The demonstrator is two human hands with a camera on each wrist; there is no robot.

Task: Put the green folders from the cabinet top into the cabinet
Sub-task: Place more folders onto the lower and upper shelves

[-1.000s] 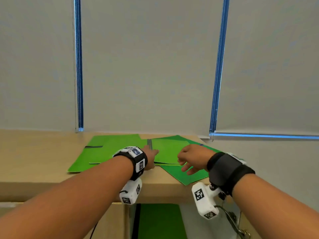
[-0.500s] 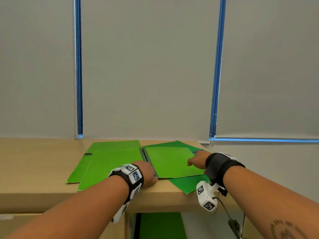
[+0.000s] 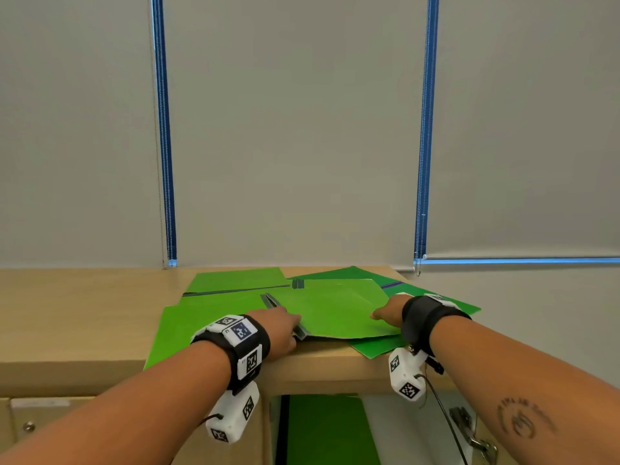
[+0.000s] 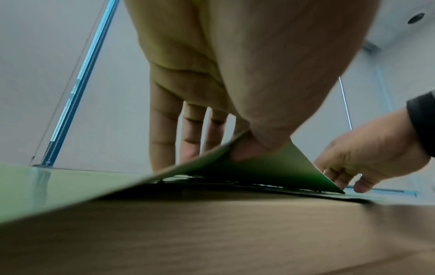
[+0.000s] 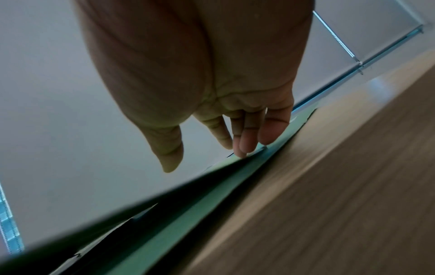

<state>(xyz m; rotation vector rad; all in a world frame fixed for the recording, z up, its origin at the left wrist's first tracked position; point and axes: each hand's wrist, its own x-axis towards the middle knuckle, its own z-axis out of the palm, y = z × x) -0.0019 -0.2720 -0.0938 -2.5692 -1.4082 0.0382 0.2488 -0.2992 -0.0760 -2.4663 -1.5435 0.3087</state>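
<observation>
Since half a second earlier, dragged nearer the cabinet top [image 3: 84, 317]'s front edge: the top green folder [image 3: 335, 310], its spine corner now overhanging. Left hand [image 3: 280, 330] pinched that corner, thumb beneath, fingers straight on top, likely to lift it clear. Right hand [image 3: 387, 312] open, fingertips [image 5: 244, 147] pressing the folder's far edge, probably steadying. Beneath, other green folders [image 3: 235, 280] fanned out. Below the top, cabinet opening [image 3: 325, 431] showing green inside.

Folders [image 3: 330, 313] lie overlapped on the cabinet top [image 3: 84, 313], near its right end. Another folder [image 3: 327, 431] stands inside, below.
</observation>
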